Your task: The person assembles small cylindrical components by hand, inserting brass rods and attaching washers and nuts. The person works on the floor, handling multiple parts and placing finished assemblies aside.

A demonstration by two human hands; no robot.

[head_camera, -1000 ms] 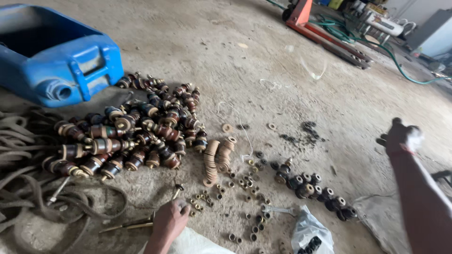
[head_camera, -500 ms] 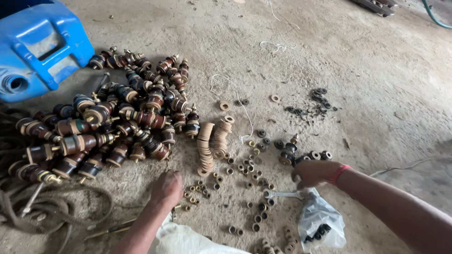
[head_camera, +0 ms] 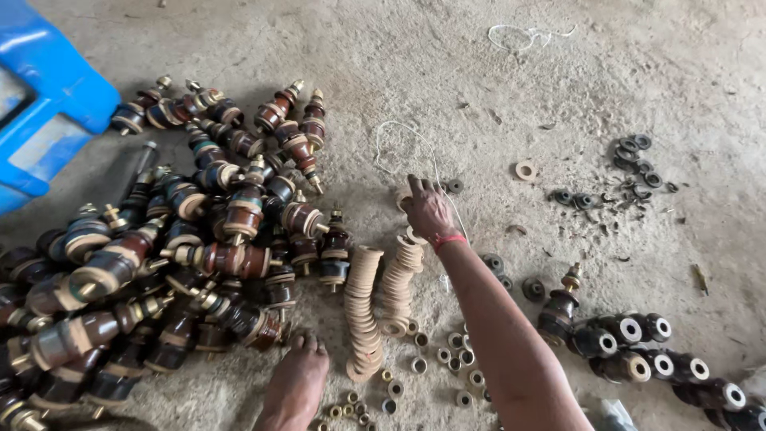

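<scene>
My right hand [head_camera: 428,211], with a red thread on the wrist, reaches forward, palm down, onto the concrete floor [head_camera: 558,72]. Its fingers curl over a tan washer [head_camera: 404,201] at the far end of two rows of stacked tan washers [head_camera: 363,311]. The back of the hand hides whether the washer is gripped. A thin white wire loop [head_camera: 399,140] lies just beyond the fingers. My left hand is out of view. A bare foot [head_camera: 295,383] rests at the bottom edge, next to the washer rows.
A large pile of brown ceramic bushings with brass studs [head_camera: 183,255] fills the left. A blue plastic container [head_camera: 40,104] sits at the far left. More dark bushings [head_camera: 638,351] lie at the right, black rubber rings [head_camera: 634,156] farther back, and small brass nuts [head_camera: 447,359] near my arm.
My right hand has swung left from the dark bushings on the right to the far end of the tan washer rows. The view has shifted closer and downward.
</scene>
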